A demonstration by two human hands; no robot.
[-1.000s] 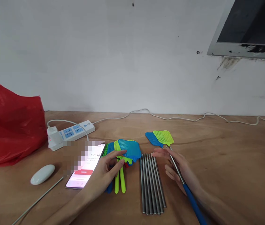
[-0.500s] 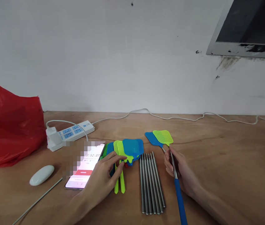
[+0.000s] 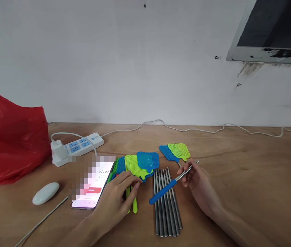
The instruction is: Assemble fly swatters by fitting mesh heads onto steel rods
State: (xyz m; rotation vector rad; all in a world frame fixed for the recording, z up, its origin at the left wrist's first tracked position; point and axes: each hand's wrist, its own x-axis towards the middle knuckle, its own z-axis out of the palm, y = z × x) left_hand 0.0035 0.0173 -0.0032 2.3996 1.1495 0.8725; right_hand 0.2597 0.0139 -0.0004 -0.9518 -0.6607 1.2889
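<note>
My right hand (image 3: pixel 196 183) grips a metal rod with a blue handle (image 3: pixel 169 185), held slanted above a row of several bare steel rods (image 3: pixel 166 202) on the wooden table (image 3: pixel 250 178). My left hand (image 3: pixel 116 199) rests on a pile of blue and lime swatter heads (image 3: pixel 138 164) and pinches one of their lime stems (image 3: pixel 134 202). Two more swatter heads, one blue and one lime (image 3: pixel 176 151), lie just beyond my right hand.
A lit phone (image 3: pixel 93 187) lies left of the pile. A white power strip (image 3: pixel 77 145), a white mouse-like object (image 3: pixel 46 193), a red plastic bag (image 3: pixel 8 144) and a thin rod (image 3: pixel 42 219) sit at the left. A white cable (image 3: pixel 212 130) runs along the wall.
My right hand has swung the blue-handled rod from pointing toward me to lying slanted left over the steel rods. My left hand has closed onto the swatter pile.
</note>
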